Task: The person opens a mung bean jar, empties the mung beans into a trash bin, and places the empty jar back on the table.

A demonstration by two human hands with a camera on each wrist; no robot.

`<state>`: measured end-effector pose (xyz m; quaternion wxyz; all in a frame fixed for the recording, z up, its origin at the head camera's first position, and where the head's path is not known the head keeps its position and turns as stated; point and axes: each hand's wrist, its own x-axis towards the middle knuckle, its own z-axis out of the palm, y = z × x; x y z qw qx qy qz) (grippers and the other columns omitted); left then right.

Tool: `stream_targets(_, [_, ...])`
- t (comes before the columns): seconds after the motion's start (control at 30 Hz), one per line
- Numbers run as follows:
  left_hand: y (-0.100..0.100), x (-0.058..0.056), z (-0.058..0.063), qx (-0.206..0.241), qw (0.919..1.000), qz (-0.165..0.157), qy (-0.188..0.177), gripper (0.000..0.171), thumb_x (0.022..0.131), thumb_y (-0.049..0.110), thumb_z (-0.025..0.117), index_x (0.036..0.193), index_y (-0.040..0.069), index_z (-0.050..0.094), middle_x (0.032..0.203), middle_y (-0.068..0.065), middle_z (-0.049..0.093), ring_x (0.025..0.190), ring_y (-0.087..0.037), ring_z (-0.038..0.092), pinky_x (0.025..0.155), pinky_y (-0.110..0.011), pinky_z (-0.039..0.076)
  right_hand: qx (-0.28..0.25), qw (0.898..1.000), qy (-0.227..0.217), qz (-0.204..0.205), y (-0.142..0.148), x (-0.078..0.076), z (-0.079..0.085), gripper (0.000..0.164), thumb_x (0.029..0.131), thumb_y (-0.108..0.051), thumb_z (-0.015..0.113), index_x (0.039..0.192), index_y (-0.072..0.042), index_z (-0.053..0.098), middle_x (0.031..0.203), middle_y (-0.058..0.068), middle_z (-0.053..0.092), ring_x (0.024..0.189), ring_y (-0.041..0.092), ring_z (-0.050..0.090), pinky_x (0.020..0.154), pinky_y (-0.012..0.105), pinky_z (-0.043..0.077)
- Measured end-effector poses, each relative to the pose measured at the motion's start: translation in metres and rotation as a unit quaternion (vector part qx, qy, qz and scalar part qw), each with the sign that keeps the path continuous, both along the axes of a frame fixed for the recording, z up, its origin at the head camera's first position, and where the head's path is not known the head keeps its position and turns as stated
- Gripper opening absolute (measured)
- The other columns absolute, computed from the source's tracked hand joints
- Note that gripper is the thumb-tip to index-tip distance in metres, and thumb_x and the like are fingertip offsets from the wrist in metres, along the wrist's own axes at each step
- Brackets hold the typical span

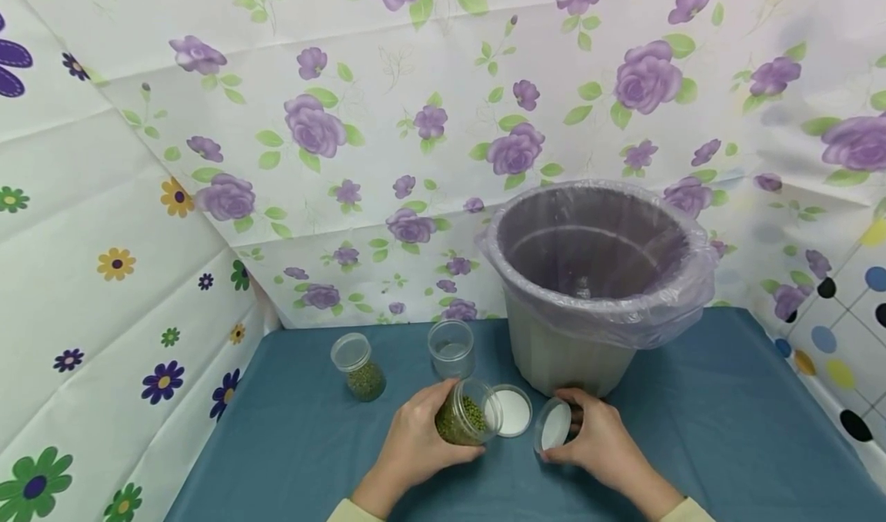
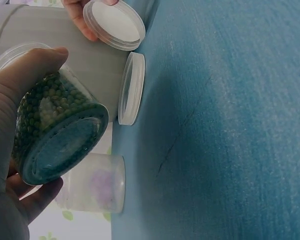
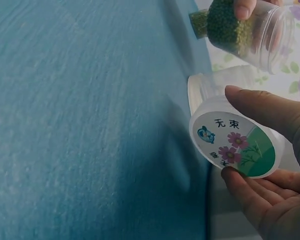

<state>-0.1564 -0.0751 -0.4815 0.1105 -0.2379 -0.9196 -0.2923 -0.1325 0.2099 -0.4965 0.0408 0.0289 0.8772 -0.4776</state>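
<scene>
My left hand (image 1: 415, 437) grips a clear plastic jar (image 2: 82, 131) of green beans, tilted, with its uncovered mouth toward the right. By its edge, my right hand (image 1: 604, 439) holds a round lid (image 3: 235, 147), thumb on one side and fingers on the other. The lid has a printed flower label on its outer face; the head view shows its white inside. Between the hands, a second lid (image 1: 514, 412) lies on the table. Just behind the held jar stands an empty clear jar (image 1: 451, 353).
A blue cloth (image 1: 277, 445) covers the table. At the back right stands a large grey bucket (image 1: 554, 345) with a translucent bag over its rim, close behind my right hand. Another clear jar (image 1: 364, 380), partly filled with green beans, stands to the left. Flowered sheets (image 1: 388, 161) hang behind.
</scene>
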Motion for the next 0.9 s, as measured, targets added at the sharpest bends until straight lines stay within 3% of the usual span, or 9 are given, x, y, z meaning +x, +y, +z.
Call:
stream_targets(0.27, [-0.002, -0.004, 0.002, 0.008, 0.9999, 0.006, 0.003, 0.092, 0.055, 0.064, 0.079, 0.134, 0.031, 0.046, 0.122, 0.009, 0.059, 0.108, -0.012, 0.060, 0.082, -0.037, 0.055, 0.097, 0.995, 0.024, 0.008, 0.007, 0.002, -0.007, 0.094, 0.041, -0.040, 0.093, 0.121, -0.005, 0.059, 0.113, 0.007, 0.066, 0.100, 0.022, 0.062, 0.080, 0.038, 0.053])
stream_targets(0.57, [-0.005, -0.004, 0.004, 0.015, 0.9999, 0.006, -0.002, 0.094, 0.055, 0.070, 0.075, 0.136, 0.031, 0.045, 0.124, 0.008, 0.059, 0.110, -0.014, 0.059, 0.085, -0.037, 0.054, 0.129, 0.991, 0.004, 0.013, 0.009, 0.001, -0.013, 0.089, 0.037, -0.037, 0.094, 0.114, -0.005, 0.063, 0.104, 0.006, 0.067, 0.092, 0.020, 0.063, 0.077, 0.039, 0.053])
stream_targets(0.9, [-0.007, -0.003, 0.001, 0.010, 0.9998, 0.010, -0.016, 0.095, 0.056, 0.065, 0.078, 0.137, 0.025, 0.046, 0.125, 0.007, 0.058, 0.111, -0.015, 0.059, 0.085, -0.038, 0.054, 0.173, 0.984, 0.009, 0.027, 0.012, -0.001, -0.023, 0.089, 0.036, -0.039, 0.094, 0.112, -0.006, 0.063, 0.108, 0.007, 0.064, 0.098, 0.023, 0.060, 0.081, 0.042, 0.051])
